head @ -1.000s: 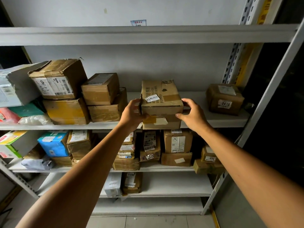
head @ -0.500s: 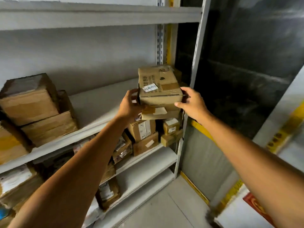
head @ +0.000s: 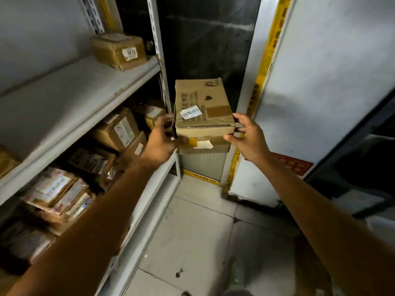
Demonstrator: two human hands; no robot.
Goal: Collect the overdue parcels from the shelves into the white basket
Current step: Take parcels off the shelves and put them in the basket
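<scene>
Swung away from the grey metal shelf, which now lies left of the grip, both arms reach out over the pale tiled floor. The left hand clasps the left side of the brown cardboard parcel with a white sticker; the right hand clasps its right side.

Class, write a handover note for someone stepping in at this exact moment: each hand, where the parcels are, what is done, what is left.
Left hand: grips the left side of the held parcel.
Right hand: grips its right side.
The held parcel is in the air, clear of the shelves. A flatter box seems to sit under it.
Done: this parcel is off the shelf.
Left: put it in the white basket, which is not in view. A labelled box and others sit on the shelves.
</scene>
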